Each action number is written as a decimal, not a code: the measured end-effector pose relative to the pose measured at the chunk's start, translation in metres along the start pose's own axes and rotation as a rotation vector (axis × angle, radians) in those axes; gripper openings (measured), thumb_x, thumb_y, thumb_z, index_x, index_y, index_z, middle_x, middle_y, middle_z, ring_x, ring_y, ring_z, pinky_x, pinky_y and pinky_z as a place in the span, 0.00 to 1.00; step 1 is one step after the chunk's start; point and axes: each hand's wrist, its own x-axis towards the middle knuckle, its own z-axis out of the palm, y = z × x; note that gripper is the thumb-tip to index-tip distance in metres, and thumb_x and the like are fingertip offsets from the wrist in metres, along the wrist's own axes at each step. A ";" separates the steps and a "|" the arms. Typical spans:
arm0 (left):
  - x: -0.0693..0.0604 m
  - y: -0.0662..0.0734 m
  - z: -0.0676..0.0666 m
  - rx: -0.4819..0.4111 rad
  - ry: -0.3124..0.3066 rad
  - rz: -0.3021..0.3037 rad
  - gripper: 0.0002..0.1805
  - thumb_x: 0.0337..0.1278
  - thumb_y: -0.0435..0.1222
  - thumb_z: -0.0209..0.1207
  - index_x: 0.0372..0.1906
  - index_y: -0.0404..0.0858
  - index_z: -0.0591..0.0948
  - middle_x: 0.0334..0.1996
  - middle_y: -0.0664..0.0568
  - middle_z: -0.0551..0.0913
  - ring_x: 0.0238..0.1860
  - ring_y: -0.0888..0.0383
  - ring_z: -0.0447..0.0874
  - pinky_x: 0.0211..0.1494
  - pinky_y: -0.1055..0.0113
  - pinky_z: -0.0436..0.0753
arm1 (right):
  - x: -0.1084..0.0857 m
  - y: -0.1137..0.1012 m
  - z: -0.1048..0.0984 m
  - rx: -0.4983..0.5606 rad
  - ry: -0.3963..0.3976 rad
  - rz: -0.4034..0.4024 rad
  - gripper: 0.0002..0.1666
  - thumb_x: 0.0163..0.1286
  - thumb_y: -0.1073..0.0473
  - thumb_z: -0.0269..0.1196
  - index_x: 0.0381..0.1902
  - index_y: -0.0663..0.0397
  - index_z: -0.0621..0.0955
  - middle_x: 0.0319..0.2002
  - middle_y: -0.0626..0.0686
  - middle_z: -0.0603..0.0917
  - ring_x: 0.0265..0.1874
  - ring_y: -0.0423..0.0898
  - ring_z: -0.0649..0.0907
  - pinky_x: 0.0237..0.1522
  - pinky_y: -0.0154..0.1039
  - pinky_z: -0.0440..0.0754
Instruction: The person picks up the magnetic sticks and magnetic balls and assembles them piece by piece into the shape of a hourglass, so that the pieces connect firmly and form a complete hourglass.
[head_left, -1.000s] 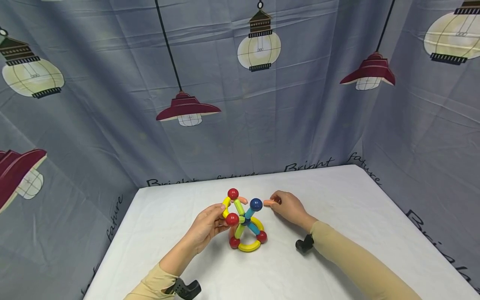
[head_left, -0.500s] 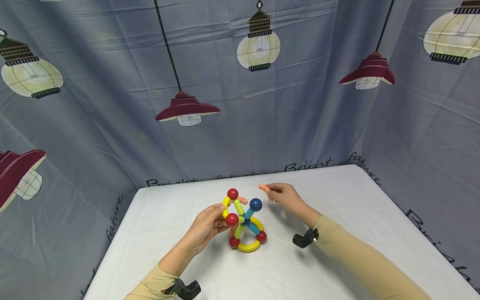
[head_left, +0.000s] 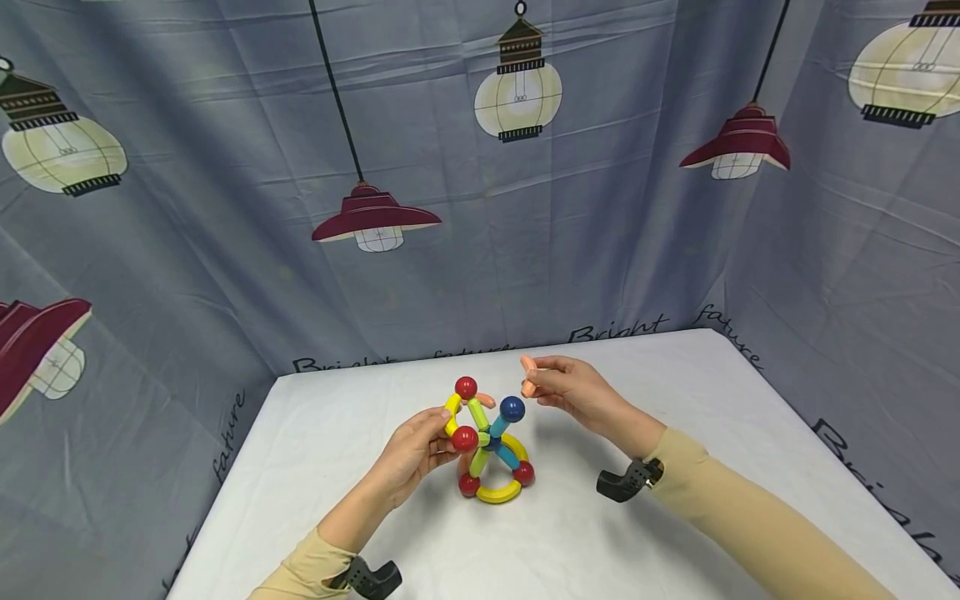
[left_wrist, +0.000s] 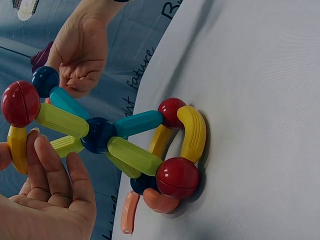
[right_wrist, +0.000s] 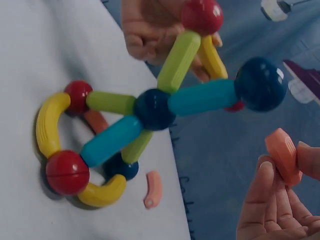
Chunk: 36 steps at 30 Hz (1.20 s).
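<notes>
A ball-and-stick construction (head_left: 480, 461) stands on the white table, built of red and dark blue balls joined by green, blue, yellow and orange sticks. My left hand (head_left: 414, 454) pinches the curved yellow stick (left_wrist: 18, 150) at its upper left, between two red balls. Beyond the upper blue ball (right_wrist: 260, 84), my right hand (head_left: 581, 393) holds a short curved orange stick (right_wrist: 283, 156) between thumb and fingers, raised off the table and apart from the construction. At the base, curved yellow sticks (left_wrist: 194, 134) link red balls.
A loose curved orange stick (right_wrist: 154, 189) lies on the table (head_left: 645, 517) behind the construction. A grey-blue curtain (head_left: 570, 242) printed with lamps surrounds the table's back and sides.
My right hand has lifted the orange stick from near the table and turned it from level to upright, close to the upper blue ball. The left hand and the construction have stayed put.
</notes>
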 end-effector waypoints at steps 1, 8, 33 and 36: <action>0.000 0.000 0.000 0.003 -0.003 -0.001 0.30 0.73 0.49 0.59 0.66 0.30 0.72 0.41 0.48 0.85 0.41 0.55 0.84 0.55 0.62 0.84 | -0.002 -0.001 0.000 0.015 -0.005 0.006 0.38 0.69 0.54 0.71 0.69 0.66 0.70 0.47 0.59 0.86 0.42 0.48 0.85 0.50 0.40 0.85; 0.002 0.000 -0.001 0.002 -0.025 -0.003 0.28 0.74 0.49 0.57 0.64 0.31 0.73 0.44 0.46 0.88 0.46 0.53 0.88 0.58 0.59 0.83 | -0.009 -0.005 0.005 0.057 -0.015 0.032 0.36 0.71 0.56 0.69 0.69 0.67 0.69 0.46 0.58 0.86 0.40 0.47 0.86 0.45 0.35 0.85; 0.002 0.000 -0.001 0.003 -0.026 0.001 0.30 0.75 0.49 0.57 0.67 0.31 0.70 0.45 0.46 0.87 0.45 0.53 0.87 0.58 0.59 0.83 | -0.006 -0.006 0.013 0.073 -0.050 0.017 0.34 0.73 0.57 0.67 0.68 0.69 0.69 0.49 0.61 0.84 0.39 0.46 0.86 0.44 0.35 0.86; 0.002 0.000 0.000 -0.003 -0.026 0.002 0.31 0.74 0.49 0.57 0.70 0.33 0.69 0.44 0.46 0.87 0.44 0.54 0.87 0.58 0.58 0.83 | -0.004 -0.008 0.018 0.032 -0.051 -0.004 0.29 0.74 0.57 0.65 0.66 0.69 0.73 0.51 0.63 0.84 0.43 0.48 0.86 0.46 0.36 0.85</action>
